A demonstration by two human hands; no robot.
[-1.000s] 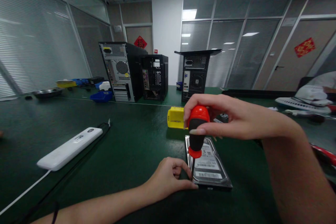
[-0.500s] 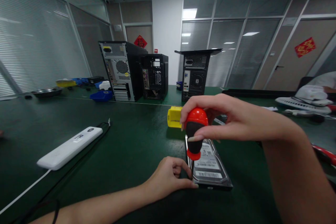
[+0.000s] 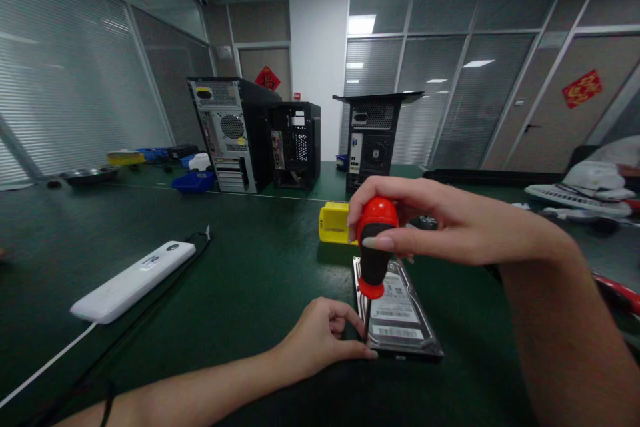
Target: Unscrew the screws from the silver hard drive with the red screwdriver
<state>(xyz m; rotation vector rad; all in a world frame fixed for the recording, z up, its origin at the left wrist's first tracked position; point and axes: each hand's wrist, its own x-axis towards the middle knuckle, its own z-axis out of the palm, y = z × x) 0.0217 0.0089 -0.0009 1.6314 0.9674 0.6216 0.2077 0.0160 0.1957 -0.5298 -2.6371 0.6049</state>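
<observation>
A hard drive (image 3: 403,310) lies flat on the table, label side up. My right hand (image 3: 440,220) is closed round the handle of a red and black screwdriver (image 3: 376,253) above it. The screwdriver points down, with its tip at the near left corner of the drive. My left hand (image 3: 325,333) grips that same corner, thumb at the near edge and index finger at the left side, around the shaft's lower end. Whether the tip sits in a screw is hidden by the fingers.
Behind the drive is a yellow bin (image 3: 334,223). Computer cases (image 3: 255,133) stand at the back. A white power strip (image 3: 135,280) with its cable lies left. A keyboard (image 3: 575,199) and a red-handled tool (image 3: 617,293) are at the right.
My right hand and the screwdriver handle have shifted slightly up and to the right, uncovering more of the yellow bin. My left hand and the hard drive stay in place.
</observation>
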